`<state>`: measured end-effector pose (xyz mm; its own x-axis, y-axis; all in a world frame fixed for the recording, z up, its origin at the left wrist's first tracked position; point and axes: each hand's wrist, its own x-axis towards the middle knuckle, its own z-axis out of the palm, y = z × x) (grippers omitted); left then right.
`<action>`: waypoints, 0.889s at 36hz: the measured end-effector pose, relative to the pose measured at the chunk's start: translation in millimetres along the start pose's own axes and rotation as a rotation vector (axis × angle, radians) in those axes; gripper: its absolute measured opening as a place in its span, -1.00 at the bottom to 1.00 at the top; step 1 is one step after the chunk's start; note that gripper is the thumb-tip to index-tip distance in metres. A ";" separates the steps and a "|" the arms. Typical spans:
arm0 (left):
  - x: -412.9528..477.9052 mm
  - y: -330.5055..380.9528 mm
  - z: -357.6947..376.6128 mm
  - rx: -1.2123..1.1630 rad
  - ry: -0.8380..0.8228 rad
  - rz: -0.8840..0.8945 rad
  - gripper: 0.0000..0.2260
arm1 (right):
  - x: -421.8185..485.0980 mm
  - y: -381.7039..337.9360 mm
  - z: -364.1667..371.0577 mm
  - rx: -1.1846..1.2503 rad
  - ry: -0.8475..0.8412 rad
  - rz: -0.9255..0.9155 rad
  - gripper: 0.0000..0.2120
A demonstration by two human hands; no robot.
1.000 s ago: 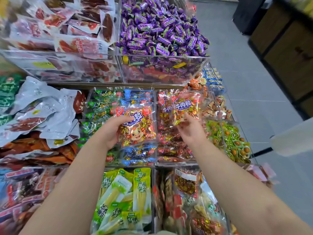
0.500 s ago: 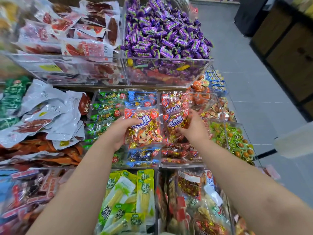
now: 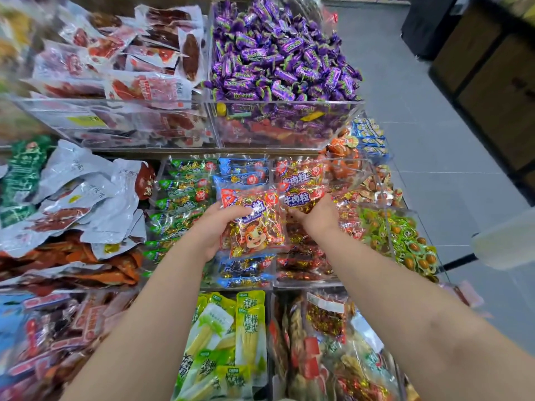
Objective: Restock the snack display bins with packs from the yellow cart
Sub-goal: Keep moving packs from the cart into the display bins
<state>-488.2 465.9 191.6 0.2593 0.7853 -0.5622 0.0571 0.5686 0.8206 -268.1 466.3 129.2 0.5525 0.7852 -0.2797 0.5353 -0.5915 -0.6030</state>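
So the red beef-cube pack (image 3: 254, 227) with the cartoon face is held over the blue packs (image 3: 246, 269), left hand (image 3: 215, 230) gripping its left edge. Right hand (image 3: 317, 217) is curled around a second red pack (image 3: 304, 198) in the clear bin (image 3: 302, 283) just beside it, with purple candies (image 3: 278, 53) on the tier above.

The tiered display shelf (image 3: 130, 153) is packed tight: up top, purple wrapped candies (image 3: 283, 62) are heaped in a clear bin (image 3: 289, 131), with red-and-white meat packs (image 3: 121, 70) piled in the bin just beside it on the left. On the middle tier, green packs (image 3: 179, 204), blue packs (image 3: 243, 169) and red packs (image 3: 301, 175) are lined up in neighbouring compartments, flanked by silver pouches (image 3: 81, 192) on the left and small green-wrapped snacks (image 3: 405, 241) on the right. Down at the lowest tier, yellow-green packs (image 3: 228, 342) are stacked beside a bin of mixed red and gold packs (image 3: 327, 342).
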 end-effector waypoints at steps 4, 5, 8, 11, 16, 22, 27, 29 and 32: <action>2.0 -3.3 0.2 -0.013 -0.003 0.022 0.04 | -6.4 6.2 -7.2 -0.017 0.045 0.028 0.10; 1.8 -2.9 0.6 -0.005 0.000 0.020 0.04 | -9.0 8.5 -9.2 -0.003 0.040 0.035 0.11; 0.7 -1.4 5.2 -0.014 -0.013 0.035 -0.07 | -22.5 17.0 -17.3 0.090 0.076 0.025 0.00; -1.1 -1.6 13.3 0.004 -0.048 0.071 -0.35 | -42.7 22.2 -30.6 0.336 0.098 -0.078 -0.45; -3.4 0.8 29.6 0.082 -0.077 0.086 -0.03 | -68.2 17.7 -39.7 0.478 -0.477 -0.143 -0.66; -5.3 2.9 40.1 0.081 -0.055 0.115 -0.22 | -63.8 25.3 -44.7 0.574 -0.473 -0.092 -0.61; 0.8 3.7 23.5 -0.081 0.105 0.114 -0.38 | -48.8 44.4 -59.7 0.705 -0.314 -0.013 -0.68; 4.8 4.5 13.9 -0.114 0.196 0.121 -0.37 | -41.3 50.0 -58.2 0.638 -0.246 -0.023 -0.71; 8.6 4.9 5.3 -0.139 0.283 0.139 -0.39 | -32.6 50.5 -45.5 0.537 -0.222 -0.055 -0.71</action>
<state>-480.6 474.1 191.3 -0.0237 0.8833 -0.4682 -0.0974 0.4640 0.8804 -230.0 402.4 141.9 0.3547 0.8662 -0.3521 0.1285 -0.4181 -0.8993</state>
